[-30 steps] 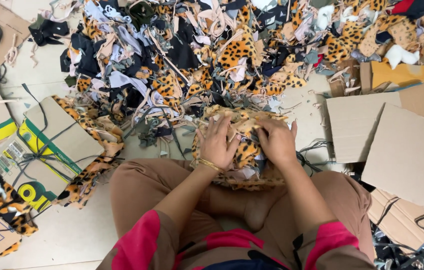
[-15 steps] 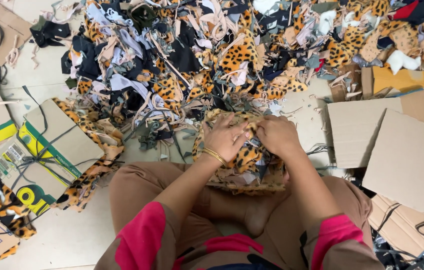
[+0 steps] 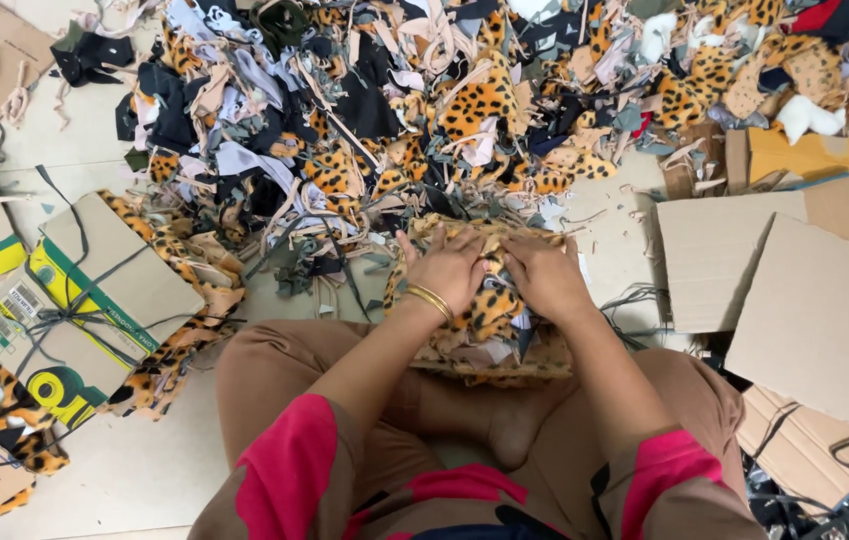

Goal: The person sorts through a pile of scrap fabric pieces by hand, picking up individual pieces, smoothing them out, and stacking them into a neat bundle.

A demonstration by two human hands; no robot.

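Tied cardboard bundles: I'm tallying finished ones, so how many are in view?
1 for certain: the tied cardboard bundle lies on the floor left of the left hand. Loose cardboard sheets lie right of the right hand, untied. Others may lie beyond the frame's left edge.

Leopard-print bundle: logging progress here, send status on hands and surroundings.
Left hand and right hand both pressing on leopard-print bundle in lap. Scrap pile directly ahead; cardboard sheets to the right.

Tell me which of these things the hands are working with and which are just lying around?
In hand: left hand and right hand pressing a leopard-print fabric bundle.

Lying about: scrap fabric heap, flat cardboard sheets, tied cardboard bundle, yellow box.
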